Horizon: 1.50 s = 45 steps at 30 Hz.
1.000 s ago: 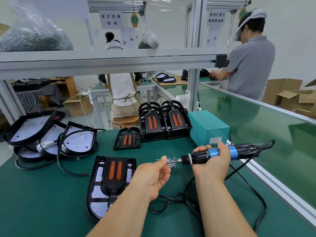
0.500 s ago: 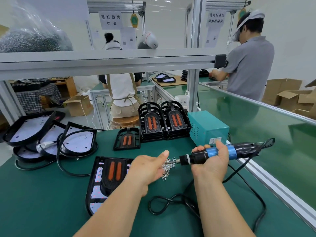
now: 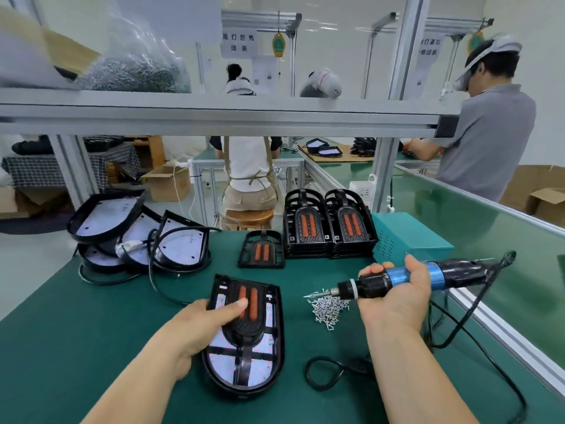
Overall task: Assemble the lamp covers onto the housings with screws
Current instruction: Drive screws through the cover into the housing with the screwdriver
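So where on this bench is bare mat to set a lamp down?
Bare green mat lies left of the lamp, in front of the housing pile. Crowded: screw pile, screwdriver and cable on its right, cover stacks behind.

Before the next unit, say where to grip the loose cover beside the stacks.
Probably pinch the loose cover by its near frame edge, coming from above and in front: it lies flat, its open frame leaves finger gaps, and the stacks crowd its right side.
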Each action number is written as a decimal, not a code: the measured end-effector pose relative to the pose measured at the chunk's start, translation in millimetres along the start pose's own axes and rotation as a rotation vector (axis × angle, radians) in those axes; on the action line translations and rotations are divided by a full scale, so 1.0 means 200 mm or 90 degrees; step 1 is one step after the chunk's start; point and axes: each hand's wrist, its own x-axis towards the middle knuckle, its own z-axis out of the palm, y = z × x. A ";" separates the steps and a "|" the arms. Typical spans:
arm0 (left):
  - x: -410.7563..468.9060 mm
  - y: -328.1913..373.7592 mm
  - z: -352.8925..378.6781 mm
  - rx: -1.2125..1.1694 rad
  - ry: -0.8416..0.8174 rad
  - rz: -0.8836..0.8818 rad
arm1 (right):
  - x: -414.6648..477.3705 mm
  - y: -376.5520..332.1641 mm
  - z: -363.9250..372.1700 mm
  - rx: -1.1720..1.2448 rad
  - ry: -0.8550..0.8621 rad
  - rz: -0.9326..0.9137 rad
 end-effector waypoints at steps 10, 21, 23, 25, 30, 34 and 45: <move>0.08 -0.05 0.02 -0.266 -0.041 0.035 | -0.14 0.29 0.19 -0.034 -0.076 0.032; 0.11 -0.03 0.05 -0.292 -0.056 0.172 | -0.23 0.51 0.41 -0.086 -0.240 -0.067; 0.12 -0.04 0.05 -0.289 -0.058 0.175 | -0.23 0.53 0.44 -0.096 -0.261 -0.090; 0.12 -0.04 0.05 -0.290 -0.059 0.175 | -0.23 0.54 0.45 -0.129 -0.291 -0.125; 0.13 -0.05 0.06 -0.298 -0.056 0.171 | -0.24 0.57 0.46 -0.190 -0.338 -0.160; 0.14 -0.04 0.06 -0.303 -0.052 0.174 | -0.24 0.59 0.46 -0.236 -0.364 -0.194; 0.14 -0.04 0.07 -0.300 -0.050 0.173 | -0.26 0.63 0.48 -0.250 -0.404 -0.214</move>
